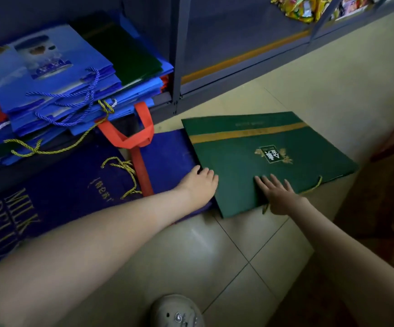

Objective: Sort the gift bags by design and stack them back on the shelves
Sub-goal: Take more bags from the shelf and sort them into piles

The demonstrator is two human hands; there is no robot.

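Head view: the green bag (262,161) lies flat on the floor (238,256) near the shelf (177,67), overlapping a dark blue bag (167,152); the right hand (277,194) presses it, fingers straight and spread; the left hand (197,182) meets its left edge. I'd lift by both edges, keeping it flat. I cannot tell whether the left fingers grip; the bag's cord handle is mostly hidden.

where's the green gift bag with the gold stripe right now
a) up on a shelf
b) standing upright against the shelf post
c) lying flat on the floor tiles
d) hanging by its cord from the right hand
c: the green bag lies flat on the floor tiles, with the right hand spread flat on top of it and the left hand at its left edge.
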